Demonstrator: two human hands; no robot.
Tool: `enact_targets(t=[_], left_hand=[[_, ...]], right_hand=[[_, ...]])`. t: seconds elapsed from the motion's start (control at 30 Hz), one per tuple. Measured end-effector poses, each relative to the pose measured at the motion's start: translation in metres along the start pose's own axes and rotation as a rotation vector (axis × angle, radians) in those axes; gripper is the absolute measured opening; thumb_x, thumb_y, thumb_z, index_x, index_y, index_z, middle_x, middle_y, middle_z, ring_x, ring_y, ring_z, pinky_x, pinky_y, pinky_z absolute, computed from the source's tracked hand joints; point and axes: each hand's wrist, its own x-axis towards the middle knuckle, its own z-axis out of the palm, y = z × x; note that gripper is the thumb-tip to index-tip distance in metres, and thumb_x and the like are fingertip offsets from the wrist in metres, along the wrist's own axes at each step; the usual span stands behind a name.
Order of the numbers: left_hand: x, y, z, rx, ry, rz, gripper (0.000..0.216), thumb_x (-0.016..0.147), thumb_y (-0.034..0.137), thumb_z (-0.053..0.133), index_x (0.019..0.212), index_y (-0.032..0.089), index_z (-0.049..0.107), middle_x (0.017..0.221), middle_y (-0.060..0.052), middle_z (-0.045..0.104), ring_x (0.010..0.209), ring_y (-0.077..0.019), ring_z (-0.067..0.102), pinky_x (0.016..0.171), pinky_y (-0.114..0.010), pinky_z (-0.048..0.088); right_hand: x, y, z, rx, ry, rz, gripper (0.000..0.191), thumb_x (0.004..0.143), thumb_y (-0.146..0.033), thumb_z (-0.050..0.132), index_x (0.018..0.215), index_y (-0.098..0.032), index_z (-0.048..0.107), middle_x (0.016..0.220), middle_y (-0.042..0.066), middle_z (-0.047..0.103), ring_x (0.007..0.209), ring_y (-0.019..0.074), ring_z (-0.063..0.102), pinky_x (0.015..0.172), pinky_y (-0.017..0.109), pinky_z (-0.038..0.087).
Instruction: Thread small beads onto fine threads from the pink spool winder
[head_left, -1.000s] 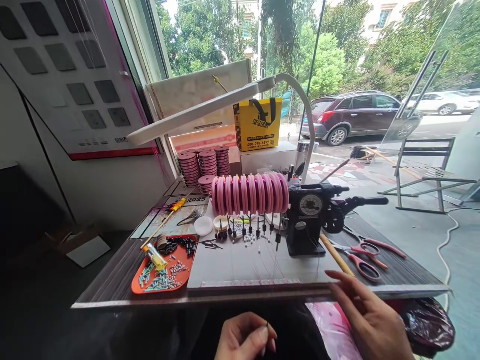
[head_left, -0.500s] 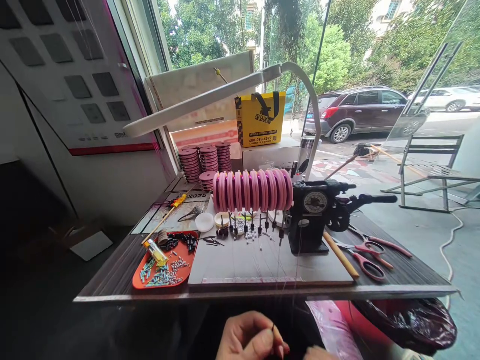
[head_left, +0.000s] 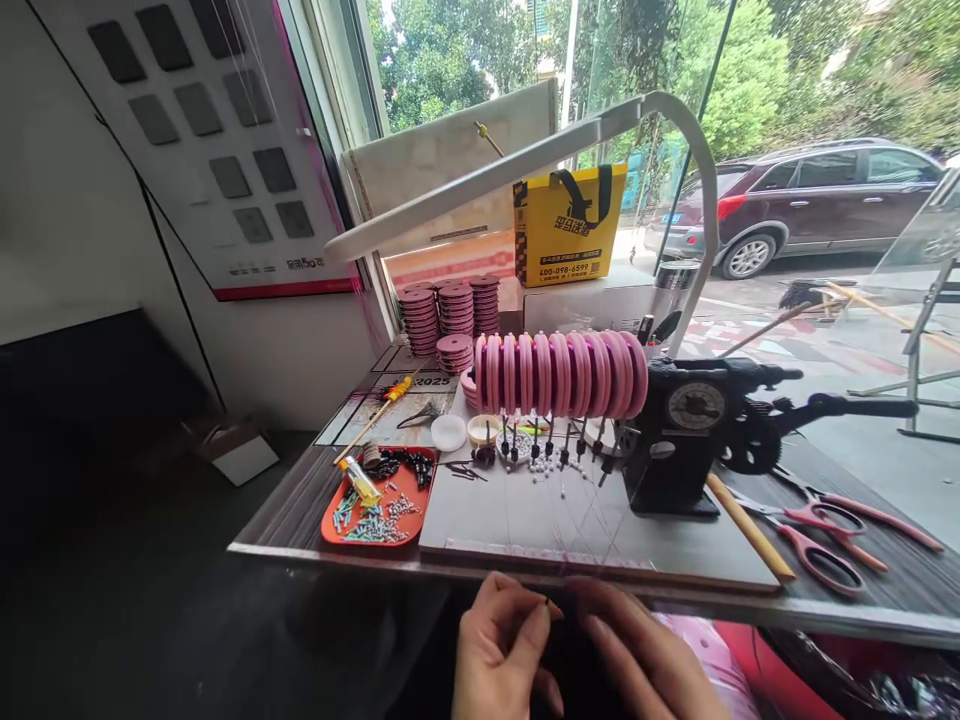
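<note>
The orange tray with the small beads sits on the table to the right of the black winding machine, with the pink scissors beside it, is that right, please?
Not quite. The head view shows the orange tray on the table to the left of the black winding machine, near the table's left end. The pink scissors lie on the machine's right, far from the tray.

orange tray [head_left: 409, 520], red scissors [head_left: 821, 540], yellow bag [head_left: 568, 225]

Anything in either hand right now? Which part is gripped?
The left hand pinches a tiny dark piece between thumb and forefinger; which part of it cannot be told. The right hand reaches toward it, fingers open, holding nothing visible.
</note>
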Motion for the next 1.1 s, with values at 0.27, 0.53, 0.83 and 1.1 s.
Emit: enact_targets(t=[0.27, 0.53, 0.83, 1.1], left_hand=[[0.006, 0.006, -0.005, 0.406, -0.13, 0.263, 0.022, 0.076, 0.032, 0.06, 0.066, 0.015, 0.069, 0.071, -0.001, 0.043, 0.05, -0.007, 0.041, 0.041, -0.019, 0.032], [0.006, 0.014, -0.009, 0.467, -0.279, 0.244, 0.016, 0.073, 0.025, 0.059, 0.066, 0.018, 0.071, 0.07, -0.002, 0.044, 0.065, -0.0135, 0.044, 0.057, -0.023, 0.033], [0.003, 0.01, -0.002, 0.084, -0.139, 0.23, 0.026, 0.069, 0.042, 0.068, 0.058, 0.018, 0.071, 0.064, 0.0, 0.042, 0.062, -0.0115, 0.043, 0.058, -0.022, 0.034], [0.008, 0.0, -0.001, -0.35, -0.254, -0.341, 0.021, 0.059, 0.029, 0.073, 0.053, 0.013, 0.061, 0.05, 0.002, 0.045, 0.044, -0.0058, 0.037, 0.047, -0.02, 0.026]], right_hand=[[0.029, -0.014, -0.01, -0.141, -0.133, -0.108, 0.031, 0.093, -0.021, 0.033, 0.11, -0.015, 0.058, 0.101, 0.011, 0.064, 0.092, 0.0155, 0.064, 0.077, 0.019, 0.052], [0.02, -0.005, -0.019, 0.097, -0.179, -0.004, 0.028, 0.09, -0.024, 0.042, 0.111, -0.019, 0.06, 0.108, 0.01, 0.063, 0.098, 0.0178, 0.061, 0.08, 0.02, 0.05], [0.032, -0.028, 0.001, 1.309, -0.082, 0.487, 0.016, 0.07, -0.033, 0.071, 0.079, -0.022, 0.065, 0.07, -0.003, 0.051, 0.058, 0.0063, 0.046, 0.058, 0.016, 0.041], [0.012, -0.009, 0.013, 1.081, -0.01, 0.524, 0.033, 0.075, -0.039, 0.065, 0.106, -0.026, 0.064, 0.095, 0.005, 0.065, 0.058, 0.0106, 0.057, 0.051, 0.019, 0.046]])
